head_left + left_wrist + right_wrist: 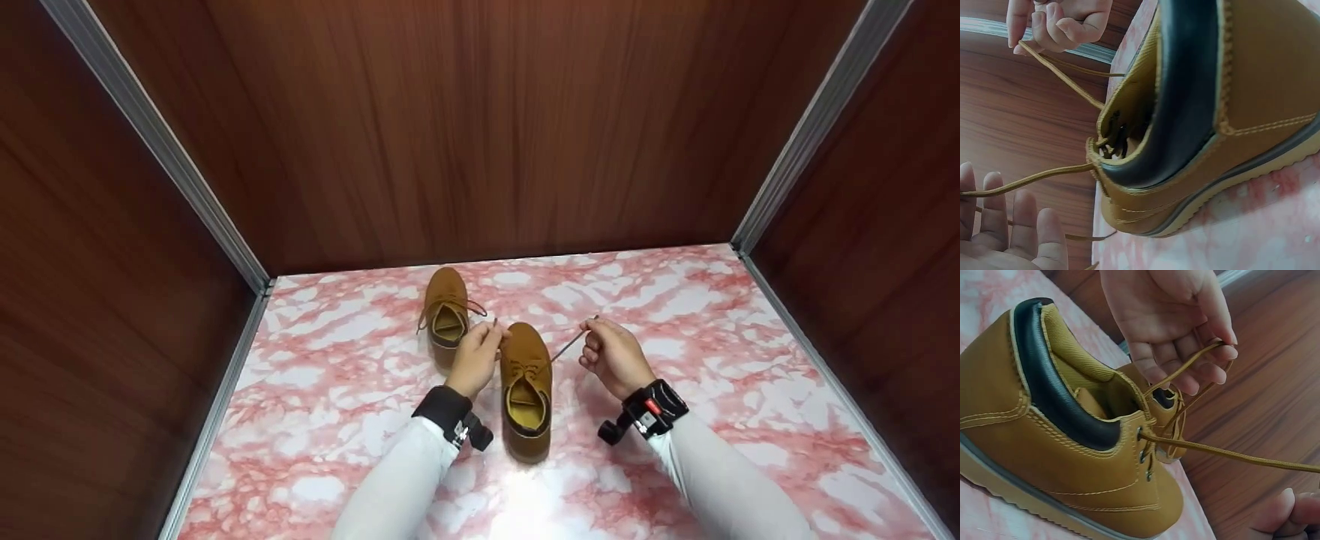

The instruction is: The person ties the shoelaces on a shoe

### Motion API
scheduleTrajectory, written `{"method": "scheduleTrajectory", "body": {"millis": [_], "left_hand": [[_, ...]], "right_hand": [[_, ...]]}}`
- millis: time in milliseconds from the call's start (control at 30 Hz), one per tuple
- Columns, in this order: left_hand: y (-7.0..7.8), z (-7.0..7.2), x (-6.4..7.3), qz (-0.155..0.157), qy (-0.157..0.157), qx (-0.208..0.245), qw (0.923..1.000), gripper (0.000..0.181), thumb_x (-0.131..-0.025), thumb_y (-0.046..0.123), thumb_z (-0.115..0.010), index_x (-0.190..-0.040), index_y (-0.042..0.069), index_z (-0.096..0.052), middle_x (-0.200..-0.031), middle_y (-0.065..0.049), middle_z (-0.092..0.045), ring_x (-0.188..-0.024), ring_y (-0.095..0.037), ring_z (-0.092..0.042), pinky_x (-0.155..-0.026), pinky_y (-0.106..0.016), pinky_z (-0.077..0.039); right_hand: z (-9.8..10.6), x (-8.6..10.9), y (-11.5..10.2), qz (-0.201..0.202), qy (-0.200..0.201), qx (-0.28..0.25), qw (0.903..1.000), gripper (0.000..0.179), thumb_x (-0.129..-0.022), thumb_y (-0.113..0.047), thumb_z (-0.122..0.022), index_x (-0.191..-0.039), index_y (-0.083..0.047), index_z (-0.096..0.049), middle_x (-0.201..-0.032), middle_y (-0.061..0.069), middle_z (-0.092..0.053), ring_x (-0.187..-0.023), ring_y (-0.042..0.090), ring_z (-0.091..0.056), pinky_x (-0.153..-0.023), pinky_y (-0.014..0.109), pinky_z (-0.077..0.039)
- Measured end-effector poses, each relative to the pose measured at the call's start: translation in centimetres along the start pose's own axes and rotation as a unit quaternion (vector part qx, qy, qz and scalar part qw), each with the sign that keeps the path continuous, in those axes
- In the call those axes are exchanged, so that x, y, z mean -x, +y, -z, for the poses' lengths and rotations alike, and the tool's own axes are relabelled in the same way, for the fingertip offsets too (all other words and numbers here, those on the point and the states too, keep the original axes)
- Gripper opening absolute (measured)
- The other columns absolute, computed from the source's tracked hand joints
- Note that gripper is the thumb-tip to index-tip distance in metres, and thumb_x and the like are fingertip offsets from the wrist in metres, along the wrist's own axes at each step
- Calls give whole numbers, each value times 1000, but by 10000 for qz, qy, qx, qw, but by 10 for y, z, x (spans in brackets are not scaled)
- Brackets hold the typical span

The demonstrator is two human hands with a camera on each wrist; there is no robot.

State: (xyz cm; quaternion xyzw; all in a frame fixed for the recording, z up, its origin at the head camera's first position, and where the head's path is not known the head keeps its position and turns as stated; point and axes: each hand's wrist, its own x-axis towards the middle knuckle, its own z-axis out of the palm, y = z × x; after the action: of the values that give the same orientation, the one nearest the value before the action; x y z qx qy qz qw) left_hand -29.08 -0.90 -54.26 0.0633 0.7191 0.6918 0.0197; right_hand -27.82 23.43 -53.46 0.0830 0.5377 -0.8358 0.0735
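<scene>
Near shoe (528,343): laces (1213,450) pinched by hands (477,358) (616,356); far shoe (448,283) partly hidden.

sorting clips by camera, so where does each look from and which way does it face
Head: on the person's head, facing forward and down at the nearer shoe and farther shoe; sleeves, left hand and right hand show.
Left wrist: on that wrist, facing the nearer shoe from its left rear; both hands partly show.
Right wrist: on that wrist, facing the nearer shoe from its right rear; both hands partly show.
Both wrist views share that shoe and its lace.
</scene>
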Motion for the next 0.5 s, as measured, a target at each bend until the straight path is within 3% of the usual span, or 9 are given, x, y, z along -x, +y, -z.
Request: {"method": "scheduleTrajectory", "body": {"millis": [200, 500], "left_hand": [[9, 0, -1, -195, -46, -171, 9997, 30, -110, 14, -47, -106, -9, -66, -111, -33, -67, -102, -42, -63, -92, -47, -55], [15, 2, -3, -361, -188, -537, 9977, 29, -110, 14, -50, -108, -10, -65, -101, -27, -75, -102, -41, -71, -95, -43, -58]], "right_hand": [[-4, -1, -9, 105, -121, 179, 9997, 24, -112, -23, -46, -99, -9, -60, -68, -6, -36, -61, 10, -37, -63, 26, -38], [-11, -2, -26, 368, -213, 757, 9962, 28, -113, -23, -44, -96, -12, -63, -69, -6, -42, -60, 8, -41, -62, 24, -42]]}}
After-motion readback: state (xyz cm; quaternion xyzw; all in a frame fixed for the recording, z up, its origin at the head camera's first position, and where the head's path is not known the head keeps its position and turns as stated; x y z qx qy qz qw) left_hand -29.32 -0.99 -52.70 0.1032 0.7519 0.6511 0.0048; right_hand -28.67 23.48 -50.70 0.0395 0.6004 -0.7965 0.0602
